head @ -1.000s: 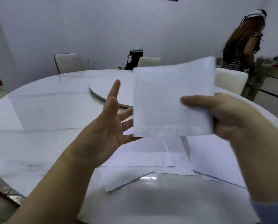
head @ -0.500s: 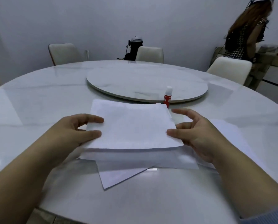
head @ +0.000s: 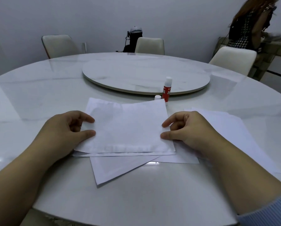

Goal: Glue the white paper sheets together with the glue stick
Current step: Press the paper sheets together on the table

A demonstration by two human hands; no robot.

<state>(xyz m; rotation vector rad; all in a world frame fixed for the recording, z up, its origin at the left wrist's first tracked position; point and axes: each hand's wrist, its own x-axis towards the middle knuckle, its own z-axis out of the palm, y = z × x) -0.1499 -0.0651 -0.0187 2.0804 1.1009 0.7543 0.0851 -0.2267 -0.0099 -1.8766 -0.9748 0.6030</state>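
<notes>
The top white sheet (head: 128,126) lies on the paper stack (head: 120,167) near the round table's (head: 30,98) front edge. The left hand (head: 68,132) and right hand (head: 188,129) each pinch a side edge between thumb and fingertips. Judging by looks, the sheet is light, limp and easily creased; holding both edges suits it. The glue stick (head: 167,90) stands uncapped behind the stack, its cap (head: 157,97) beside it. No containers show.

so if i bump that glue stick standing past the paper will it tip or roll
Likely tips easily: the glue stick stands upright, tall and narrow, on the glossy table. Once down, its round body would probably roll. Its cap seems to be off beside it, so the exposed end might smear the top sheet.
</notes>
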